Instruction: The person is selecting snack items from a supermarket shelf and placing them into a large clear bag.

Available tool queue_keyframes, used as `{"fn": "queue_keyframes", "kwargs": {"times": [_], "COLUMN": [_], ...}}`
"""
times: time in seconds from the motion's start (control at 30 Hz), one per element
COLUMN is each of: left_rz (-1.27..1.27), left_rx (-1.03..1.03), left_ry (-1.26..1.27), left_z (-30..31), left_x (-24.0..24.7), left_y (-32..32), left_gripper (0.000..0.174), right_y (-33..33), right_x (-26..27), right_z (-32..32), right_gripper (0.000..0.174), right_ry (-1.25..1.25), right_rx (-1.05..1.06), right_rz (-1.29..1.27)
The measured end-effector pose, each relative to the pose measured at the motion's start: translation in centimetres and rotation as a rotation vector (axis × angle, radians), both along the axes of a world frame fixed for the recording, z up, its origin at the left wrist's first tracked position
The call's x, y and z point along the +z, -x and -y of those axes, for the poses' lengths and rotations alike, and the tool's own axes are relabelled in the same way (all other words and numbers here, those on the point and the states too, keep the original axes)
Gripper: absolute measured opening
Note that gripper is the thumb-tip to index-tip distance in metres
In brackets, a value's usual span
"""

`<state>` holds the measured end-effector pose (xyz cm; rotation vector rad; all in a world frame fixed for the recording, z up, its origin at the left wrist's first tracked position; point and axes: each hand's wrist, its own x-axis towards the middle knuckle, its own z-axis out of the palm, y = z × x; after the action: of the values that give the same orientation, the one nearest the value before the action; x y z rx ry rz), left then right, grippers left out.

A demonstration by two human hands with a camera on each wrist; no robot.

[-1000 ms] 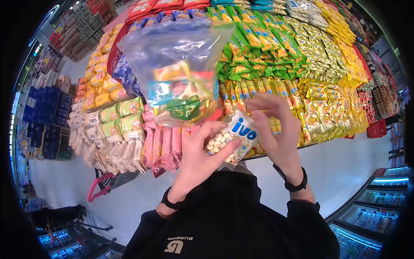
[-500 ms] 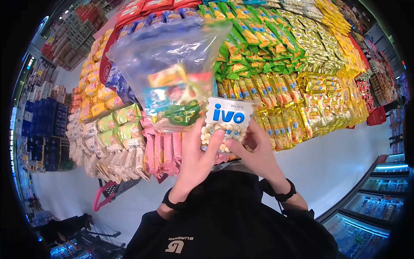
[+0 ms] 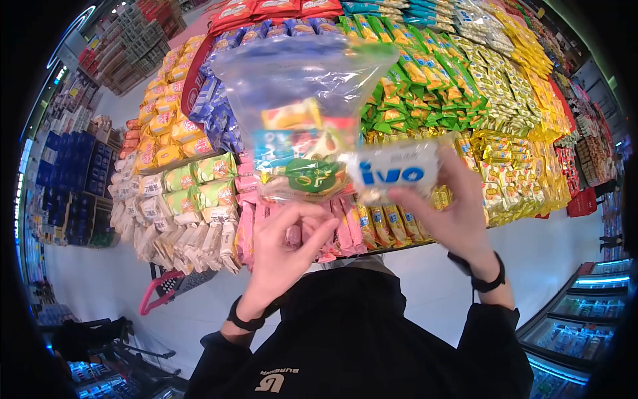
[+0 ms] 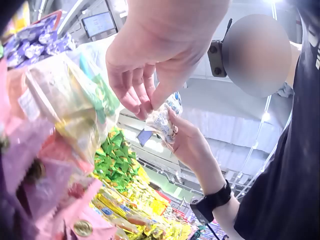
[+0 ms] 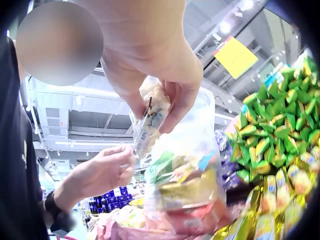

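Note:
My right hand grips a small clear snack packet with a white "ivo" label. Small round pale biscuits show through it in the right wrist view, where thumb and fingers pinch its upper end. My left hand is loosely curled beside the packet, to its lower left in the head view. In the right wrist view its fingertips come close to the packet's lower end. Just beyond the hands stands a large clear plastic bag, its lower half filled with several coloured snack packs.
Pink packets lie below the plastic bag, with white ones to their left. Green packets and yellow ones cover the display's right side. A pink-handled basket sits at lower left; lit freezers stand at right.
Half a second ago both hands held the packet upright. Now the right hand alone holds it, farther right and tilted, and the left hand has drawn off to the left.

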<state>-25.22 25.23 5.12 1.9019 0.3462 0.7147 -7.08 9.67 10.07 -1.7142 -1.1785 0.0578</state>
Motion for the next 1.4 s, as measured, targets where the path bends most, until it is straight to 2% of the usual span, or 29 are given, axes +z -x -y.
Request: {"fn": "queue_keyframes", "kwargs": {"times": [0.03,0.17,0.23,0.3,0.37,0.43,0.47,0.5,0.57,0.6,0.7,0.8,0.83,0.87,0.97,1.0,1.1,1.13,1.23,1.33,1.4], "left_rz": [-0.025,0.131,0.131,0.194,0.251,0.3,0.327,0.256,0.116,0.205,0.216,0.236,0.267,0.299,0.339,0.343,0.339,0.306,0.258,0.288,0.259], "left_rx": [-0.009,0.067,0.088,0.113,0.116,0.1,0.094,0.046,-0.052,-0.079,-0.072,-0.007,-0.001,0.003,-0.014,-0.023,-0.005,0.007,0.04,0.065,0.095], "left_ry": [-0.047,-0.401,-0.595,-0.798,-1.042,-1.169,-1.233,-1.18,-1.069,-1.149,-0.916,-0.83,-0.852,-0.875,-0.901,-0.904,-0.909,-0.943,-1.01,-0.95,-0.839], "left_z": [-0.7,-4.0,-5.7,-7.5,-10.1,-12.0,-12.6,-12.8,-13.3,-13.9,-13.8,-13.0,-12.8,-12.8,-13.0,-13.1,-13.5,-13.7,-14.2,-14.3,-13.8], "left_x": [0.9,5.1,7.7,10.0,11.3,11.9,12.0,12.0,11.7,11.4,10.5,10.2,10.2,10.2,10.2,10.2,10.1,10.1,10.1,9.8,9.7], "left_y": [0.7,0.8,0.3,-1.1,-2.9,-5.1,-5.5,-5.5,-5.5,-5.7,-5.3,-5.5,-5.9,-6.4,-7.6,-7.9,-7.9,-7.7,-7.1,-7.2,-7.3], "left_gripper": [0.012,0.016,0.019,0.02,0.026,0.028,0.029,0.028,0.027,0.02,0.014,0.015,0.014,0.014,0.015,0.015,0.015,0.012,0.007,0.008,0.012], "right_y": [-0.7,-4.4,-4.5,-5.2,-6.7,-8.8,-9.3,-9.2,-6.6,-6.6,-6.1,-7.5,-7.2,-6.7,-9.0,-8.3,-7.3,-6.6,-6.6,-8.3,-8.2], "right_x": [1.1,5.3,8.6,9.8,10.1,9.9,9.7,9.9,11.0,10.9,11.9,10.8,10.7,10.8,7.8,7.2,6.9,7.6,7.3,3.8,3.1], "right_z": [-0.6,-4.3,-5.6,-7.8,-10.5,-12.7,-12.9,-13.0,-11.7,-11.5,-10.9,-12.1,-12.5,-12.7,-16.6,-16.4,-17.1,-16.2,-15.9,-17.1,-17.3], "right_gripper": [0.04,0.037,0.046,0.051,0.051,0.052,0.051,0.051,0.049,0.043,0.038,0.037,0.038,0.028,0.04,0.038,0.037,0.04,0.042,0.041,0.039], "right_ry": [-0.074,-0.264,-0.247,-0.253,-0.288,-0.281,-0.211,-0.142,0.125,0.146,0.415,0.413,0.404,0.401,0.398,0.442,0.775,0.887,0.878,0.359,0.277], "right_rx": [-0.01,0.027,0.204,0.284,0.263,0.188,0.174,0.162,0.185,0.217,0.269,0.41,0.446,0.447,0.63,0.622,0.715,0.658,0.639,0.636,0.616], "right_rz": [0.039,0.132,0.028,0.064,0.245,0.63,0.687,0.747,0.583,0.573,0.571,0.568,0.558,0.568,0.604,0.437,0.318,0.411,0.471,0.651,0.618]}}
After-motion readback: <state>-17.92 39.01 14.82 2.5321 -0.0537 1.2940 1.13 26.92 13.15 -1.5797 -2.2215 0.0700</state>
